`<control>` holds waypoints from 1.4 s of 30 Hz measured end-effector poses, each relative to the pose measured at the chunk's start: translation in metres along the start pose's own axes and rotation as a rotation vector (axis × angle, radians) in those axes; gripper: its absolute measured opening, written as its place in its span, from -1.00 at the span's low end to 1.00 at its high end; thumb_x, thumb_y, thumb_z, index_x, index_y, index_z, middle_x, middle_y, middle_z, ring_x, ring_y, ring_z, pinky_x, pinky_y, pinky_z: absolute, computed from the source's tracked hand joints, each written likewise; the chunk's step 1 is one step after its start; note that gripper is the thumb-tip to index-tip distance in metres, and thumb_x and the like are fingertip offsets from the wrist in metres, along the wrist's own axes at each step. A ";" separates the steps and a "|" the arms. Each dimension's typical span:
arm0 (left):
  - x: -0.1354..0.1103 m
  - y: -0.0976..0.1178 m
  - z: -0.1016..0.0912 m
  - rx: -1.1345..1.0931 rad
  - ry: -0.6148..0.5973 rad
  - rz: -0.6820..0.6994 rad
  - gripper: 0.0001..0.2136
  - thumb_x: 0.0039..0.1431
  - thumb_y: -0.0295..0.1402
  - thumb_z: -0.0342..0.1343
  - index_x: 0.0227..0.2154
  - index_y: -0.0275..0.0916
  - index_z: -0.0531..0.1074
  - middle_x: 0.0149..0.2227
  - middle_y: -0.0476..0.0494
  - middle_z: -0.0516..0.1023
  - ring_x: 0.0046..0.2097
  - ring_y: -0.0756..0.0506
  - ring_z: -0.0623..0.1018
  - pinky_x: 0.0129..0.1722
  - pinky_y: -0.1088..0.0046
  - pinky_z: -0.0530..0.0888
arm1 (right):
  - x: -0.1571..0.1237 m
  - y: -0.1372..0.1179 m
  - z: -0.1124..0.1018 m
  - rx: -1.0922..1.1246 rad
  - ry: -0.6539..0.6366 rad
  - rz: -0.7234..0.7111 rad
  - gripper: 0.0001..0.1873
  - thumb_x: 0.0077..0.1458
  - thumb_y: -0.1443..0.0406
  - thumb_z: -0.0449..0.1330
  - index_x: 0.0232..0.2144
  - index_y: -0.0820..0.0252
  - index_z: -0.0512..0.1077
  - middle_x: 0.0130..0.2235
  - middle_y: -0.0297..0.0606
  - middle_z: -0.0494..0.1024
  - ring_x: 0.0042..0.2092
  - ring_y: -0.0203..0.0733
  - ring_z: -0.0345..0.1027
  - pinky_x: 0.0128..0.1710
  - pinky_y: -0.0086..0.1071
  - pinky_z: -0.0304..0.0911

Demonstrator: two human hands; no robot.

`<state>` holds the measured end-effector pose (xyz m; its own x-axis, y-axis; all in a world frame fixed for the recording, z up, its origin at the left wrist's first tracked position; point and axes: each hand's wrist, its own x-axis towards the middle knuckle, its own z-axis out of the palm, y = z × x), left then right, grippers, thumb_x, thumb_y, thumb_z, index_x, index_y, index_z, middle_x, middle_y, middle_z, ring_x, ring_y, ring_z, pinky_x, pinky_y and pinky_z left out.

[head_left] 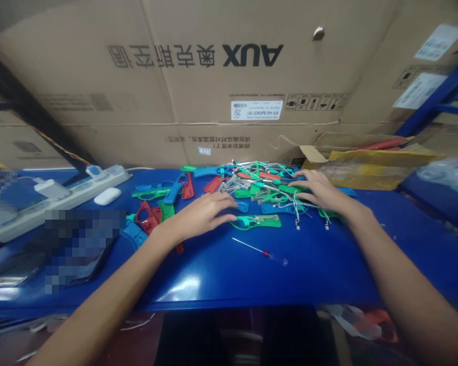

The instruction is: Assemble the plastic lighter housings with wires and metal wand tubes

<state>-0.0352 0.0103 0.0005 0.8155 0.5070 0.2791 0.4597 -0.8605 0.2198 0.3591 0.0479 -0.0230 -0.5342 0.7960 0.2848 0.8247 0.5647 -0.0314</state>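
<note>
My left hand [208, 214] reaches over the blue table with its fingers stretched out and thumb apart. Its fingertips are at the near edge of a heap of plastic parts, by a green gun-shaped plastic half [269, 221] with a clear piece in it. My right hand [318, 189] is at the heap's right side, fingers spread, near white wires [297, 208] with small connectors. Whether either hand touches a part is unclear. The heap mixes green, blue and orange-red shells with metal rods. In front of it lies a screwdriver [265, 252] with a clear handle.
More red, blue and green shells lie left, including a red shell [148, 216]. A white power strip [57, 198] with plugs and a white case [107, 196] are farther left. Behind stand a large cardboard sheet [198, 96] and a yellow-taped box [366, 168]. The table's front edge [229, 305] is near me.
</note>
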 end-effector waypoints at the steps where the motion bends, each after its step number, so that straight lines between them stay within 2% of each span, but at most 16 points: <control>1: 0.000 -0.001 0.000 0.008 0.006 -0.002 -0.67 0.41 -0.12 0.02 0.04 -0.21 0.46 0.04 -0.22 0.53 0.04 -0.18 0.54 0.03 0.25 0.47 | 0.000 0.001 0.000 0.025 0.010 0.004 -0.64 0.24 0.09 0.10 -0.02 0.00 0.54 0.10 -0.06 0.46 0.10 0.17 0.32 0.06 0.09 0.24; 5: -0.001 -0.002 0.000 0.033 0.022 -0.025 -0.68 0.41 -0.13 0.03 0.03 -0.22 0.46 0.04 -0.22 0.54 0.05 -0.19 0.53 0.05 0.21 0.46 | -0.003 0.001 -0.010 0.027 0.101 0.083 -0.64 0.22 0.08 0.13 -0.04 0.09 0.49 -0.04 -0.07 0.56 -0.03 0.12 0.40 -0.02 -0.03 0.28; 10: 0.000 0.000 -0.004 0.033 0.041 -0.044 -0.72 0.41 -0.19 0.05 0.00 -0.23 0.48 0.01 -0.22 0.55 0.03 -0.17 0.54 0.05 0.23 0.45 | -0.012 -0.004 -0.039 -0.278 0.301 0.207 -0.61 0.28 0.10 0.07 -0.04 0.23 0.50 -0.15 0.00 0.56 -0.12 0.14 0.35 -0.17 -0.13 0.20; 13: 0.000 0.001 -0.005 0.033 0.039 -0.046 -0.73 0.40 -0.20 0.06 0.00 -0.23 0.47 0.01 -0.21 0.55 0.04 -0.18 0.54 0.05 0.23 0.45 | -0.018 -0.009 -0.051 -0.420 0.376 0.294 -0.56 0.33 0.08 -0.01 -0.06 0.23 0.52 -0.19 0.01 0.56 -0.14 0.14 0.32 -0.22 -0.15 0.15; 16: 0.000 0.000 -0.005 0.029 0.039 -0.034 -0.74 0.40 -0.19 0.06 -0.01 -0.23 0.47 0.00 -0.20 0.56 0.03 -0.17 0.54 0.06 0.24 0.44 | -0.020 -0.014 -0.054 -0.411 0.441 0.357 -0.49 0.34 0.00 -0.04 -0.07 0.19 0.55 -0.20 0.02 0.56 -0.14 0.15 0.32 -0.25 -0.15 0.15; 18: 0.000 -0.002 -0.003 0.022 0.042 -0.023 -0.73 0.40 -0.19 0.06 -0.01 -0.22 0.47 0.00 -0.19 0.56 0.02 -0.16 0.54 0.06 0.24 0.44 | -0.019 -0.016 -0.052 -0.304 0.478 0.361 -0.46 0.32 -0.04 -0.03 -0.05 0.18 0.56 -0.19 0.02 0.56 -0.14 0.14 0.33 -0.23 -0.14 0.19; 22: -0.001 -0.005 -0.002 0.003 0.041 -0.009 -0.72 0.41 -0.17 0.05 0.01 -0.21 0.47 -0.01 -0.19 0.56 0.03 -0.16 0.54 0.06 0.23 0.44 | -0.017 -0.017 -0.049 -0.027 0.432 0.276 -0.49 0.27 -0.05 0.05 -0.05 0.15 0.57 -0.21 -0.04 0.57 -0.16 0.10 0.39 -0.14 -0.13 0.29; 25: -0.002 -0.005 -0.002 0.001 0.033 -0.018 -0.72 0.40 -0.17 0.05 0.02 -0.20 0.48 -0.01 -0.20 0.57 0.04 -0.18 0.54 0.06 0.20 0.43 | -0.017 -0.018 -0.050 0.019 0.468 0.242 -0.52 0.22 -0.01 0.13 -0.06 0.21 0.56 -0.18 -0.01 0.56 -0.13 0.13 0.42 -0.11 -0.11 0.31; 29: -0.002 -0.002 -0.004 -0.004 0.024 -0.022 -0.71 0.41 -0.17 0.04 0.02 -0.21 0.47 -0.01 -0.20 0.57 0.04 -0.18 0.53 0.07 0.21 0.42 | -0.018 -0.020 -0.055 0.096 0.518 0.256 -0.55 0.17 0.03 0.22 -0.06 0.24 0.55 -0.16 -0.04 0.59 -0.17 0.06 0.46 -0.17 -0.19 0.32; 35: -0.002 -0.001 -0.004 0.002 0.009 -0.021 -0.71 0.42 -0.17 0.03 0.03 -0.20 0.46 -0.01 -0.19 0.57 0.04 -0.18 0.54 0.07 0.21 0.42 | -0.017 -0.024 -0.057 0.144 0.374 0.247 -0.58 0.14 0.01 0.20 -0.14 0.18 0.57 -0.15 -0.07 0.61 -0.16 0.04 0.49 -0.19 -0.22 0.32; 37: -0.002 -0.001 -0.004 0.002 0.001 -0.024 -0.72 0.42 -0.18 0.03 0.02 -0.21 0.47 0.00 -0.19 0.56 0.05 -0.17 0.53 0.07 0.22 0.42 | -0.016 -0.025 -0.057 0.151 0.363 0.267 -0.60 0.13 0.02 0.20 -0.15 0.17 0.57 -0.14 -0.07 0.62 -0.14 0.06 0.49 -0.15 -0.20 0.32; 40: -0.002 -0.001 -0.003 0.004 -0.014 -0.028 -0.72 0.42 -0.19 0.03 0.02 -0.21 0.46 0.00 -0.20 0.55 0.05 -0.18 0.53 0.06 0.21 0.42 | -0.015 -0.025 -0.054 0.167 0.421 0.365 -0.58 0.08 0.01 0.23 -0.14 0.17 0.57 -0.11 -0.07 0.64 -0.14 0.10 0.51 -0.14 -0.15 0.33; 42: -0.002 -0.001 -0.003 0.005 -0.021 -0.027 -0.72 0.42 -0.18 0.03 0.03 -0.21 0.46 0.00 -0.21 0.55 0.05 -0.19 0.53 0.05 0.21 0.42 | -0.015 -0.024 -0.051 0.205 0.393 0.421 -0.55 0.04 -0.01 0.25 -0.14 0.16 0.57 -0.12 -0.09 0.65 -0.15 0.11 0.52 -0.15 -0.13 0.35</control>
<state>-0.0380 0.0101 0.0031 0.8099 0.5287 0.2540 0.4832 -0.8469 0.2222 0.3565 0.0114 0.0229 -0.0297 0.8421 0.5385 0.8766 0.2808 -0.3908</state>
